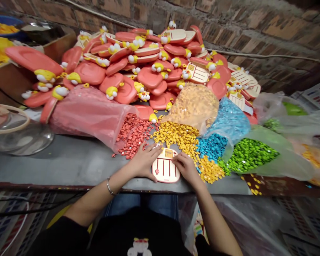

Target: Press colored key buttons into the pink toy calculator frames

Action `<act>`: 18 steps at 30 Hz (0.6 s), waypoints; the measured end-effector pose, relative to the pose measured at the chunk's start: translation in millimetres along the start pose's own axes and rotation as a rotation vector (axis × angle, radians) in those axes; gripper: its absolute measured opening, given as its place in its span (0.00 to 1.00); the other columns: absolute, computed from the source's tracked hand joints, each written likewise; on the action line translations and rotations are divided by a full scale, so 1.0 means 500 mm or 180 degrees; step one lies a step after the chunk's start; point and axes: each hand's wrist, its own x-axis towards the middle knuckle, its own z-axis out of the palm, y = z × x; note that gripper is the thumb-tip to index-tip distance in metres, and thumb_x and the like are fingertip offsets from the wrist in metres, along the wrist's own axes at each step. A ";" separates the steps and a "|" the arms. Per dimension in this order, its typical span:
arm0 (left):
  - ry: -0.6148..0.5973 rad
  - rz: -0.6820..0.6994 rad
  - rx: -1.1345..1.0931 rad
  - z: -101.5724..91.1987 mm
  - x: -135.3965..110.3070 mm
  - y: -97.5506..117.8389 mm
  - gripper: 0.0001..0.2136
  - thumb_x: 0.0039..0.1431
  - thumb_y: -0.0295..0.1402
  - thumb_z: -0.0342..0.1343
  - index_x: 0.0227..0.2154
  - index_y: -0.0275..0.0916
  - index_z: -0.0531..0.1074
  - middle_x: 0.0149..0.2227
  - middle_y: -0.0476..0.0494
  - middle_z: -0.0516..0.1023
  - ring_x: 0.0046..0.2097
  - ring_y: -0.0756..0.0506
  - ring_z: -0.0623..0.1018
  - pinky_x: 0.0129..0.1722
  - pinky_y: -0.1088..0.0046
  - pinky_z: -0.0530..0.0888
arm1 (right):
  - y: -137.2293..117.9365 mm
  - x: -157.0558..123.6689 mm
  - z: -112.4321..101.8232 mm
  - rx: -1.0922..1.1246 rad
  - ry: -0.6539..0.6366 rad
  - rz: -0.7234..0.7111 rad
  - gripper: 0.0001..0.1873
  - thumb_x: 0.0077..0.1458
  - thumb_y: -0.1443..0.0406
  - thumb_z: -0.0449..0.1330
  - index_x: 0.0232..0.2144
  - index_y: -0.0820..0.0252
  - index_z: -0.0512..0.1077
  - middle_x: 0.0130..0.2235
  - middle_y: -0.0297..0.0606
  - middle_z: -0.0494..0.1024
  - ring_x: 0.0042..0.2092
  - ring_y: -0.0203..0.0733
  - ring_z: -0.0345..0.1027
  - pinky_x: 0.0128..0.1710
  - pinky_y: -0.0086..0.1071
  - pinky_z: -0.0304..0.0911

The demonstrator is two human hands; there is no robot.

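My left hand point(145, 161) and my right hand point(185, 169) hold the upper corners of a cream plastic board point(165, 170) with red slots and a small yellow label. Yellow beads point(177, 137) spread from the board's top edge down past my right hand. Red beads point(133, 137) lie just beyond my left hand, spilling from a pink plastic bag point(88, 117). Blue beads point(212, 147) and green beads point(249, 154) lie further right. Behind them, a large heap of coral-pink plastic pieces point(88, 73) with yellow-and-white figures rises.
The grey table edge point(69, 160) runs just in front of my arms. A glass bowl point(18, 133) stands at the left. A brick wall point(256, 32) rises behind the heap. Plastic crates point(306, 220) stand low at the right.
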 end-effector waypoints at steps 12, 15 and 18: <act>0.0116 0.0066 0.0035 -0.003 0.000 0.000 0.49 0.49 0.61 0.55 0.66 0.36 0.48 0.67 0.33 0.53 0.67 0.34 0.53 0.63 0.50 0.36 | -0.040 0.055 0.068 0.1031 -0.0137 0.0226 0.04 0.55 0.68 0.60 0.35 0.58 0.71 0.34 0.36 0.78 0.34 0.40 0.72 0.36 0.32 0.66; 0.0125 0.0069 0.0024 -0.005 -0.001 -0.001 0.49 0.48 0.61 0.55 0.66 0.35 0.49 0.67 0.33 0.53 0.67 0.34 0.52 0.64 0.50 0.37 | -0.045 0.057 0.069 0.1122 -0.0194 0.0413 0.06 0.53 0.65 0.63 0.35 0.58 0.70 0.32 0.36 0.78 0.32 0.40 0.72 0.34 0.32 0.65; 0.0089 0.0070 0.0014 -0.007 -0.003 -0.004 0.49 0.49 0.61 0.55 0.66 0.35 0.49 0.67 0.33 0.53 0.67 0.33 0.52 0.64 0.50 0.38 | -0.051 0.055 0.057 0.1282 -0.0715 0.0480 0.10 0.49 0.61 0.66 0.31 0.59 0.70 0.29 0.35 0.77 0.30 0.40 0.71 0.31 0.31 0.64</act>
